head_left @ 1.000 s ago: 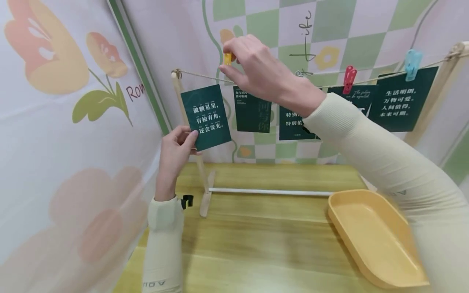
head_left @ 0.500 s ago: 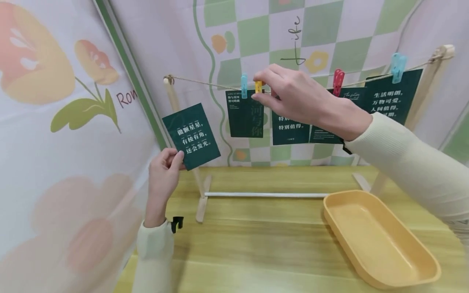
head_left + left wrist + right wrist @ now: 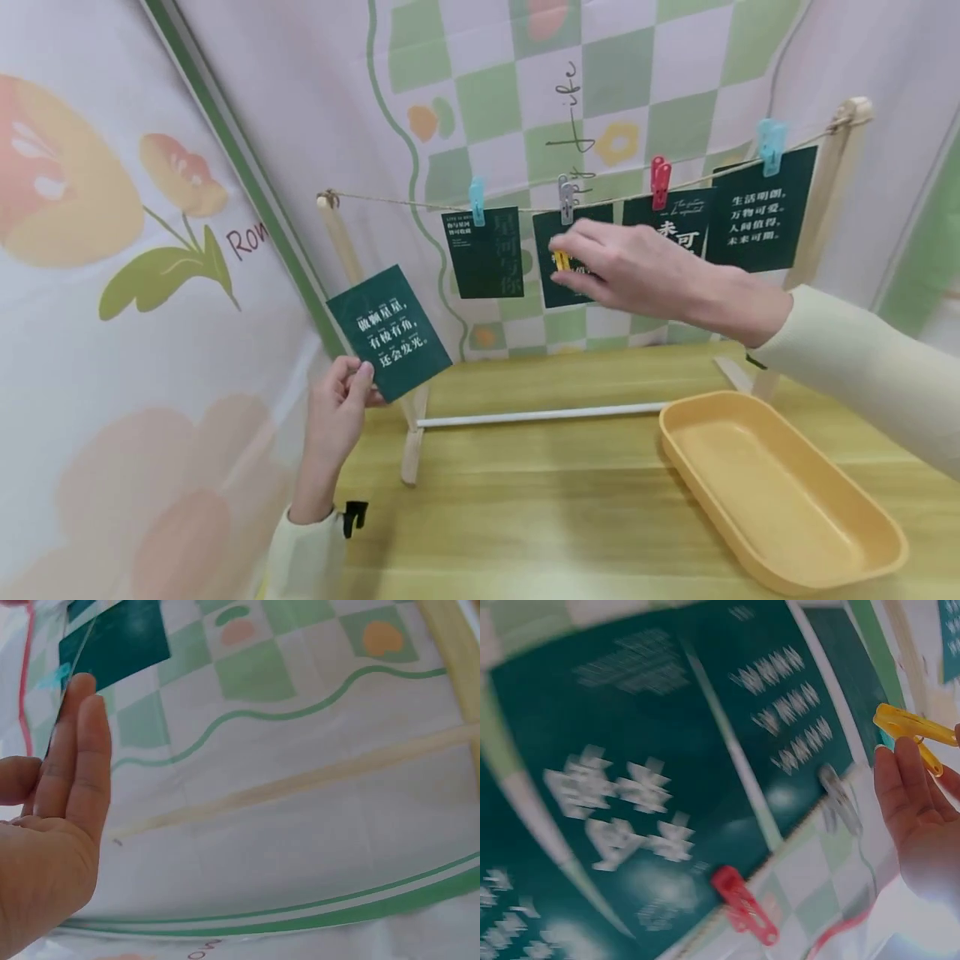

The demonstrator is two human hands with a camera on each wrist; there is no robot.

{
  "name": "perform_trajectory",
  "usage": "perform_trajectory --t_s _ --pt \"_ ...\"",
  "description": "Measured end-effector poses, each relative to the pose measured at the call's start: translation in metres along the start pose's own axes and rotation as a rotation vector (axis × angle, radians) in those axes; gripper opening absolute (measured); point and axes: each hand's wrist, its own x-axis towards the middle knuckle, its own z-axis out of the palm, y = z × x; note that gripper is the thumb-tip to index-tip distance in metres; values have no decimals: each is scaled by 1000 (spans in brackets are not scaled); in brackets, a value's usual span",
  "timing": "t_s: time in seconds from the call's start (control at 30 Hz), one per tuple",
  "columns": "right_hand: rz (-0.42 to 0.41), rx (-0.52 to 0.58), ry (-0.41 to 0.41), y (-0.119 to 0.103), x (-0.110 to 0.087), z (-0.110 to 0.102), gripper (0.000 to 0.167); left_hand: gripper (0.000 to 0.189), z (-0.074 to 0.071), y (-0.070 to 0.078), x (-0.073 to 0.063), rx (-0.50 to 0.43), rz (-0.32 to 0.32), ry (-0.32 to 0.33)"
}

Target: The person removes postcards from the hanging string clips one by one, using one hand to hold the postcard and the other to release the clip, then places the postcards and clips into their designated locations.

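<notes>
My left hand [image 3: 341,417] pinches a dark green card [image 3: 390,333] with white lettering by its lower left corner. The card is tilted, in front of the left wooden post. In the left wrist view it shows nearly edge-on between thumb and fingers. My right hand [image 3: 630,267] pinches a yellow clothespin [image 3: 561,260], also plain in the right wrist view, in front of a hanging card [image 3: 551,287]. A grey clothespin [image 3: 566,200] holds that card on the twine [image 3: 405,201]. Other cards hang from a light blue clothespin [image 3: 477,202] and a red clothespin [image 3: 660,183].
Two wooden posts, left [image 3: 341,237] and right [image 3: 828,183], carry the twine. Another blue clothespin [image 3: 771,148] holds the rightmost card [image 3: 761,221]. A white rod [image 3: 540,415] joins the feet. A yellow tray [image 3: 772,492] stands on the wooden table [image 3: 525,517] at right.
My right hand has moved right and down with the yellow clothespin, away from the twine's left part. The left hand has lowered its card, which is more tilted. The head view has shifted.
</notes>
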Motion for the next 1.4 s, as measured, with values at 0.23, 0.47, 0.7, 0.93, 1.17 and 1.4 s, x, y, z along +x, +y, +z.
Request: perform_trajectory --t_s 0.23,0.47,0.7,0.93,1.17,1.4 --pt "-1 -13 -59 1 -38 13 34 16 5 -14 -9 56 50 -18" --pt "80 32 -98 1 -76 31 59 16 14 -27 -17 25 35 -45" --pt "188 69 -274 3 -122 44 30 16 18 -47 -28 119 0 -128" --pt "232 20 -425 5 -175 63 35 9 19 -63 -38 324 30 -159" --pt "153 41 -410 5 -218 78 35 13 19 -74 -45 319 -20 -369" --pt "214 171 -542 6 -235 84 25 19 20 -79 -54 236 -81 -649"
